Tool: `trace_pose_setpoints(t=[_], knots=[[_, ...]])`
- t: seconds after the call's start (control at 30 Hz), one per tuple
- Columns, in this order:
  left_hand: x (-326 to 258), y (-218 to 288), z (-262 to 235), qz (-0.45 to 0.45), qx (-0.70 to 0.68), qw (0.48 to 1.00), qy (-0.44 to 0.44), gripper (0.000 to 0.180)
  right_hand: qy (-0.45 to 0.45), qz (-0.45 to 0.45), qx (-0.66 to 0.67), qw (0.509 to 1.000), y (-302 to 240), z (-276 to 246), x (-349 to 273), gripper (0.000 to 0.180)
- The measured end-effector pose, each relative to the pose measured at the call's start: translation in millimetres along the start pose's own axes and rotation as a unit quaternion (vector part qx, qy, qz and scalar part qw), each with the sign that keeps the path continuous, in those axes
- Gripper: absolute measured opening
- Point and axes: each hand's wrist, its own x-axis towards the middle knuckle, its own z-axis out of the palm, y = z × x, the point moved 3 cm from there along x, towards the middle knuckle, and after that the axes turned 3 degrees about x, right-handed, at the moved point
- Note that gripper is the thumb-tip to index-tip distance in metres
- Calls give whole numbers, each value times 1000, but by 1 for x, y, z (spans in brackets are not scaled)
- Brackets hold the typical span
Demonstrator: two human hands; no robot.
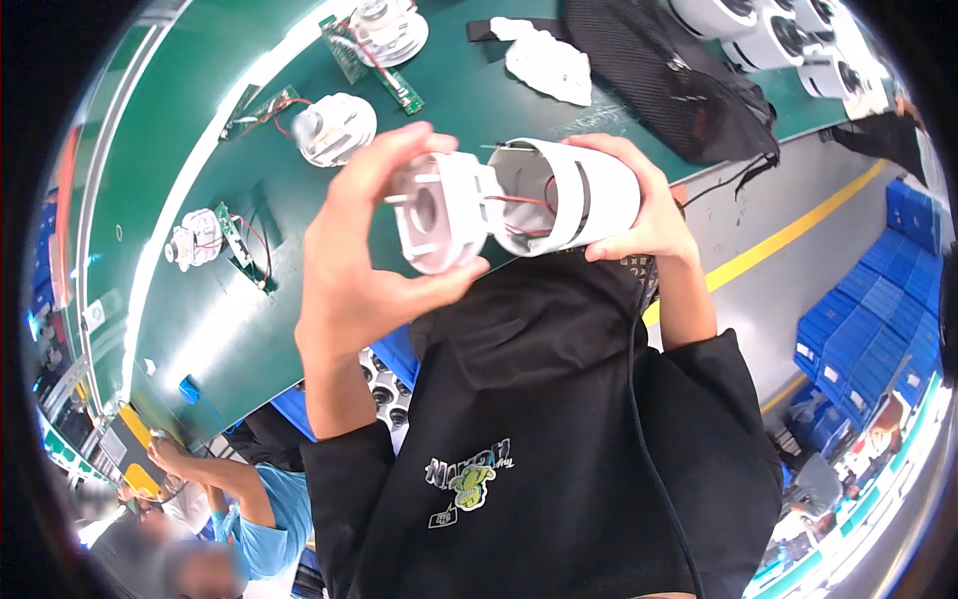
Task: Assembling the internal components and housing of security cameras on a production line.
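My left hand [364, 245] is closed round a white plastic inner frame [436, 213] with a round opening facing me. My right hand [654, 205] grips a white cylindrical housing [599, 195] from its right side, thumb below and fingers above. The housing lies on its side, its open end toward the frame. Thin red and dark wires [519, 200] run from the frame into the housing. The two parts are close together above the table's near edge; whether they touch is hard to tell.
On the green table [215, 334] lie similar white assemblies [337, 130] with circuit boards and wires. A crumpled white cloth [549, 65] and a black bag [659, 80] are at the back. Several white housings [768, 40] stand far right. Blue crates [868, 309] are stacked right. A co-worker's arm [215, 474] shows lower left.
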Motion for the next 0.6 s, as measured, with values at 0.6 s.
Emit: trace_pose_setpoints(t=[0.6], knots=[[18,62,102,153,-193,968,-42,134,179,-246,285,909,11,13,-66,113]])
